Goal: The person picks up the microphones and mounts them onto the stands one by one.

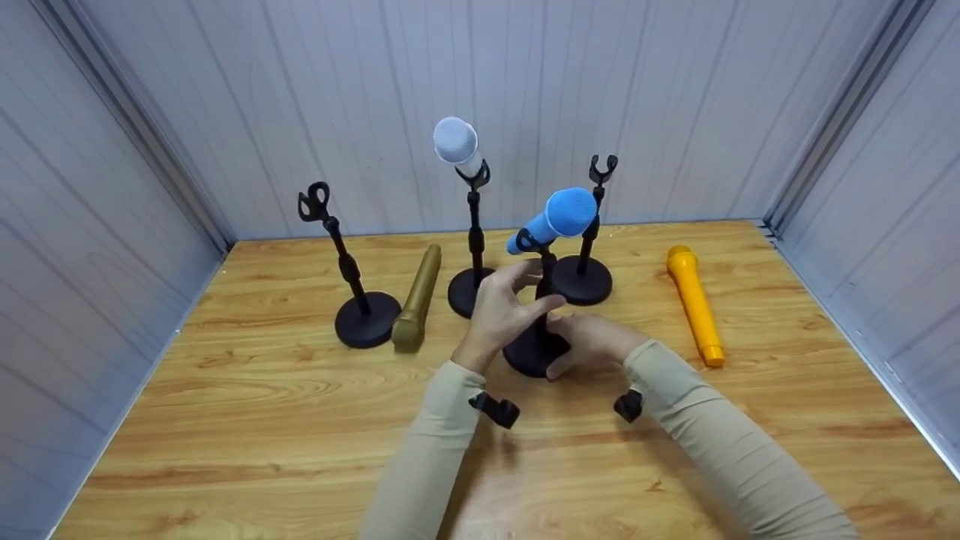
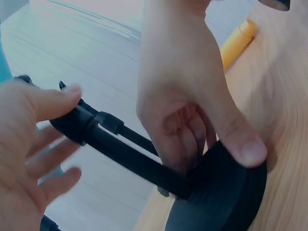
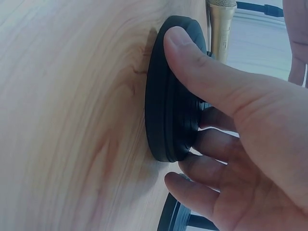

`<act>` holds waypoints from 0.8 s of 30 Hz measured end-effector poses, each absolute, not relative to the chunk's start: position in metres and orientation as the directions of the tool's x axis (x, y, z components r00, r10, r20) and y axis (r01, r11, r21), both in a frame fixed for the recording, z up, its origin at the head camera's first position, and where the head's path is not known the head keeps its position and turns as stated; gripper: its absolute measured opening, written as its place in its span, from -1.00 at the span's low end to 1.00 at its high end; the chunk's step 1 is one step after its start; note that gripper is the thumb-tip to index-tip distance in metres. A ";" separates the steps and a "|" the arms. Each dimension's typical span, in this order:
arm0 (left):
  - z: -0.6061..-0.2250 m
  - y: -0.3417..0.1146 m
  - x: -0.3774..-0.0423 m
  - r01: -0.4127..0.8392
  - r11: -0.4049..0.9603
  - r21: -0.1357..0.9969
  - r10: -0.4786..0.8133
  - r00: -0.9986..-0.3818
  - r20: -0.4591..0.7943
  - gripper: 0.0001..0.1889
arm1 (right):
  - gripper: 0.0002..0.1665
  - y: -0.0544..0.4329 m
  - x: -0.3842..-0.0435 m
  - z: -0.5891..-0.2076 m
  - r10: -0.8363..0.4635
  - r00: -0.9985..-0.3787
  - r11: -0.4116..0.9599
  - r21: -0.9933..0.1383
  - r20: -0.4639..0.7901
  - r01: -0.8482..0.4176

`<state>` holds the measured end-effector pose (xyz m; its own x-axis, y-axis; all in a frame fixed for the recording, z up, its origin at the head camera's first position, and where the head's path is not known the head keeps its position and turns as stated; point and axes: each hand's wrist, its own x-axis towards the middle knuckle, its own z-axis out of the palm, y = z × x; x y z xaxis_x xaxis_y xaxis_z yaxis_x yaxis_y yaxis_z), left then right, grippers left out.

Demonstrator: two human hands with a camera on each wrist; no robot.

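A blue microphone (image 1: 570, 212) sits tilted in the clip of a black microphone stand (image 1: 529, 358) near the table's middle. My left hand (image 1: 499, 311) is curled about the stand's upright; in the left wrist view its thumb lies on the black collar (image 2: 72, 122) and some fingers are spread behind. Lower down, my right hand (image 1: 596, 341) grips the round base (image 3: 166, 96), thumb over its rim and fingers across its top. Behind the left hand, a white microphone (image 1: 456, 141) rests in a second stand (image 1: 475, 240).
An empty-clipped stand (image 1: 364, 319) is at the left, with a gold microphone (image 1: 418, 300) lying beside its base. Another stand with an empty clip (image 1: 583, 281) is behind the blue microphone. An orange-yellow microphone (image 1: 696, 307) lies at the right. Ribbed panels (image 1: 337, 97) enclose the table.
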<state>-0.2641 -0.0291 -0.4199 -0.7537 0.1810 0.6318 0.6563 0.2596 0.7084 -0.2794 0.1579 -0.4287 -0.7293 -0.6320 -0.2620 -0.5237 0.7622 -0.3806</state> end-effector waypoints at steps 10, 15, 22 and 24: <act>-0.418 -0.020 -0.255 0.595 0.386 0.705 -0.008 -0.762 0.647 -0.58 | -0.07 0.159 -0.281 -0.429 -0.637 -0.720 0.758 -0.396 -0.275 -0.519; -0.417 -0.014 -0.249 0.579 0.478 0.661 -0.010 -0.749 0.663 -0.62 | -0.12 0.159 -0.279 -0.429 -0.648 -0.719 0.746 -0.401 -0.252 -0.532; -0.417 -0.014 -0.253 0.569 0.447 0.690 0.015 -0.777 0.630 -0.73 | -0.13 0.160 -0.280 -0.430 -0.655 -0.714 0.740 -0.407 -0.249 -0.536; -0.417 -0.016 -0.256 0.568 0.399 0.720 0.048 -0.797 0.602 -0.74 | -0.12 0.160 -0.280 -0.430 -0.649 -0.716 0.745 -0.409 -0.258 -0.527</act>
